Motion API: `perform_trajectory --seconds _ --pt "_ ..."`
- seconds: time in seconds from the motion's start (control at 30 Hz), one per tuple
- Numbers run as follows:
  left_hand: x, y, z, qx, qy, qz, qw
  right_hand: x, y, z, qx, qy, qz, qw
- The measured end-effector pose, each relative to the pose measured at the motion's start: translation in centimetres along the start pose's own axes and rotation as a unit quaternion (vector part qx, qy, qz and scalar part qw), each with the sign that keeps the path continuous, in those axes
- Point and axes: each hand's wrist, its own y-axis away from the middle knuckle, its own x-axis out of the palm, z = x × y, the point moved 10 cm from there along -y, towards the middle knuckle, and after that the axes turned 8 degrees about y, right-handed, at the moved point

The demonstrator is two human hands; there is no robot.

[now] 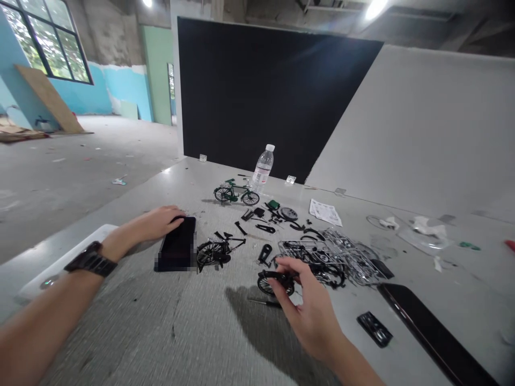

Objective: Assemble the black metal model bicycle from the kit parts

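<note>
My right hand (308, 305) pinches a small black toy bicycle wheel with a curved mudguard (265, 281) between thumb and fingers, just above the table. A thin screwdriver (265, 303) lies below it. My left hand (159, 222), with a dark watch on the wrist, lies flat with its fingers over the top edge of a black phone (177, 244). Between the hands stands a partly built black model bicycle (221, 249); no front wheel shows on it. Behind it is a whole green model bicycle (237, 193).
Silver and black sprue frames (333, 257) and loose parts lie right of centre. A water bottle (263, 167) stands behind, near a printed sheet (325, 212). At right lie a dark phone (434, 332), a small black part tray (374, 328) and clear plastic bags (426, 230). A black-and-white partition (265, 96) backs the table.
</note>
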Motion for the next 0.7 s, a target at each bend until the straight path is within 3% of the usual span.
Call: perform_trajectory --seconds 0.7 --pt "0.06 -0.29 -0.02 0.010 0.003 -0.016 1.000 -0.24 -0.10 0.45 -0.023 0.044 -0.026 0.998"
